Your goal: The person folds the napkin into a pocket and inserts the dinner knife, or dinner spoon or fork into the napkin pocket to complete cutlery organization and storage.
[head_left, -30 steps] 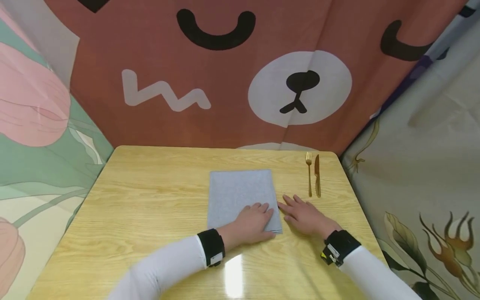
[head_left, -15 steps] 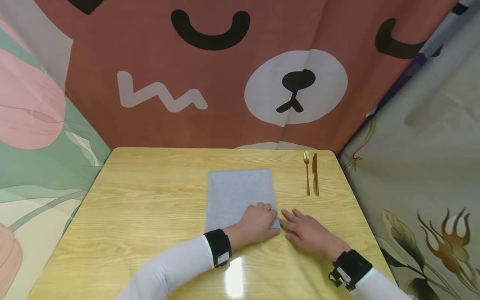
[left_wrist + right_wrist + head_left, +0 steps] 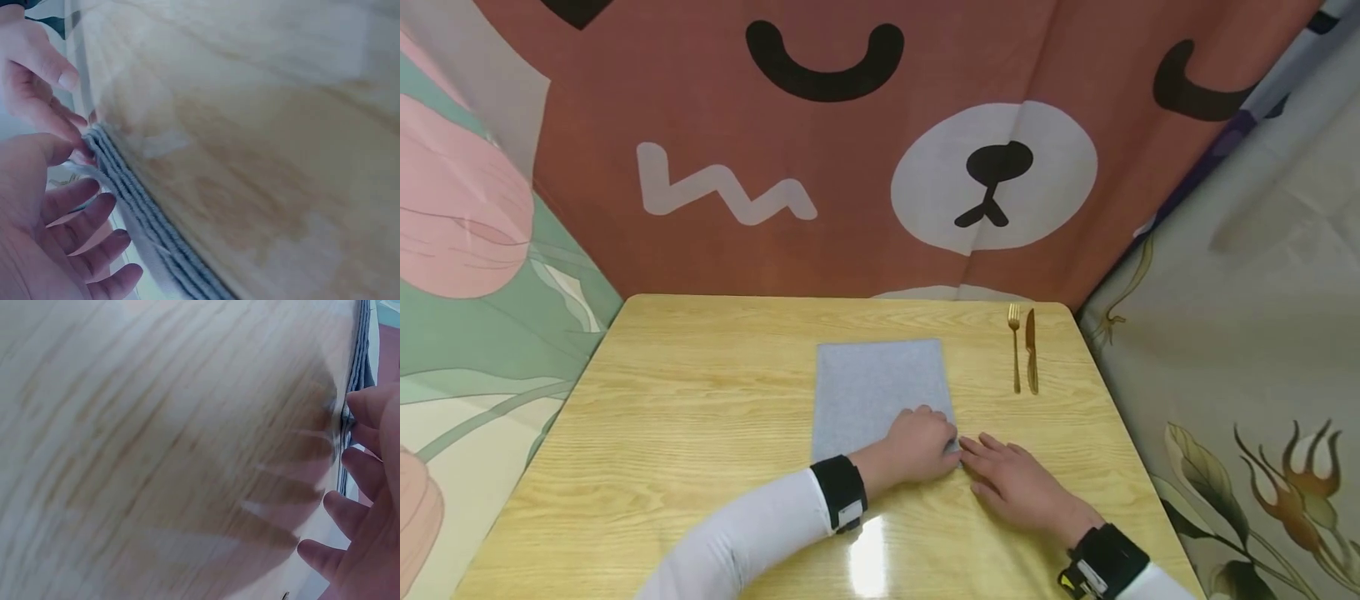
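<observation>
A grey-blue folded cloth (image 3: pixel 876 379) lies flat on the table, squared off. At its near right corner, my left hand (image 3: pixel 917 446) pinches the top layer between thumb and bent index finger. The left wrist view shows the stacked layers (image 3: pixel 150 219) along the edge, with one thin layer lifted at the corner. My right hand (image 3: pixel 1018 487) is just right of that corner, its fingers extended and fingertips right at the cloth's edge. In the right wrist view those fingers (image 3: pixel 347 515) are spread near the layered side.
A gold fork (image 3: pixel 1015 342) and a gold knife (image 3: pixel 1032 354) lie side by side at the back right of the wooden table (image 3: pixel 700 375). Printed fabric hangs behind the table (image 3: pixel 722 258) and along both sides.
My left hand has slid right to the cloth's corner, and its fingers have bent from lying flat to pinching. My right hand has come nearer the body, down along the cloth's right edge.
</observation>
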A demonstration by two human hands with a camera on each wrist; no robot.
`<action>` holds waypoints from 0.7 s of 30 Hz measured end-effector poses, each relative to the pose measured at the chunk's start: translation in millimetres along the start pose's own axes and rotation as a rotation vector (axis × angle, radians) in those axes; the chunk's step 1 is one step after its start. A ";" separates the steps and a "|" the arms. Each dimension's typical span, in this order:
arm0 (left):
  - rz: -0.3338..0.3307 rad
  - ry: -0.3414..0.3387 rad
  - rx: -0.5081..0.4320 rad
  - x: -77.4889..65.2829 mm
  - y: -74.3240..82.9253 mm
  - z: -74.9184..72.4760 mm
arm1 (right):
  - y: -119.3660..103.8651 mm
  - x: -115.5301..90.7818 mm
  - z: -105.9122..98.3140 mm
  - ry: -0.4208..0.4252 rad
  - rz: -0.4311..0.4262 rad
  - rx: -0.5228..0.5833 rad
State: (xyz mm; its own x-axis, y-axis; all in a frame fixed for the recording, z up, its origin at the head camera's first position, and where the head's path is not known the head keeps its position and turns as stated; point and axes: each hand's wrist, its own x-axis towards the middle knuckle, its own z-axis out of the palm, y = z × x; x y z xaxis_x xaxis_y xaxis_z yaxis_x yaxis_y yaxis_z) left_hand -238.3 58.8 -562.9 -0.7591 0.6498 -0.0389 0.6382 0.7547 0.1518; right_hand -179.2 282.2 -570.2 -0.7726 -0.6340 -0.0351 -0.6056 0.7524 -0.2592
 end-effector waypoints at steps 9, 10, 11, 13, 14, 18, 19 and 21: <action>0.032 0.012 0.022 3.1 8.2 2.4 | -11.2 -0.6 -1.4 0.046 -0.012 -0.021; 0.025 0.011 0.023 3.7 9.8 3.4 | -12.8 -0.9 -1.5 0.046 -0.012 -0.025; 0.010 0.006 0.013 4.2 11.0 4.4 | -14.1 -1.2 -1.3 0.040 -0.010 -0.034; -0.030 -0.005 -0.025 5.1 12.5 5.6 | -16.8 -1.7 -1.0 0.028 -0.005 -0.056; -0.051 -0.012 -0.051 5.4 12.7 5.7 | -18.0 -1.9 -0.8 0.022 -0.004 -0.069; -0.130 -0.046 -0.222 3.9 9.7 0.4 | -22.6 -1.8 -0.4 0.040 -0.046 -0.104; -0.146 -0.058 -0.273 3.2 8.2 -1.6 | -23.6 -1.4 -0.5 0.054 -0.064 -0.111; -0.175 -0.083 -0.378 1.8 4.2 -6.1 | -25.1 0.0 -0.8 0.087 -0.109 -0.119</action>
State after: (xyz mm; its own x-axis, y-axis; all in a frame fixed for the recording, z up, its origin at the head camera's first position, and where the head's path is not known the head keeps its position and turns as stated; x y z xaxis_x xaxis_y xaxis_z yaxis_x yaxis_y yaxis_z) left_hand -237.8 62.5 -556.3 -0.8292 0.5314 -0.1733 0.3970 0.7781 0.4867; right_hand -164.2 263.5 -562.9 -0.7114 -0.6991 0.0717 -0.7011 0.6990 -0.1409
